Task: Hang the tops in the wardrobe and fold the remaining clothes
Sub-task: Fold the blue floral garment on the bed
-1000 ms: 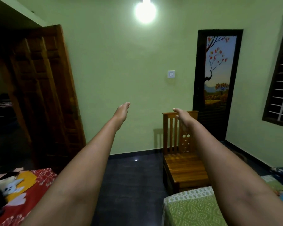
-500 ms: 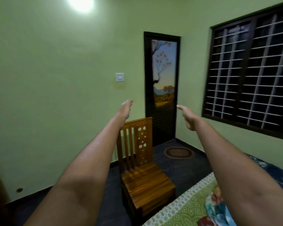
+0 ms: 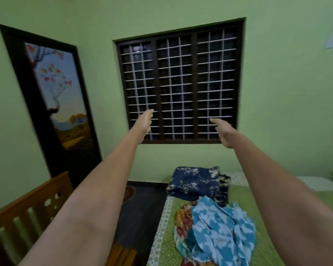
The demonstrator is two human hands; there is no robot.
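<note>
Both my arms stretch forward at chest height. My left hand (image 3: 145, 120) and my right hand (image 3: 222, 130) have straight fingers and hold nothing. Below them, on the green bed (image 3: 166, 231), lies a crumpled blue-and-white patterned garment (image 3: 219, 229) over a red-and-yellow floral garment (image 3: 182, 217). Behind these sits a dark navy floral garment (image 3: 195, 182), roughly folded. No wardrobe is in view.
A barred window (image 3: 181, 87) fills the wall ahead. A dark door with a painted tree panel (image 3: 54, 93) stands at the left. A wooden chair (image 3: 29, 210) is at the lower left beside the bed, with dark floor between.
The view has swung right, from the wooden door and chair to the window and the bed with clothes. Both arms stay outstretched, hands still empty.
</note>
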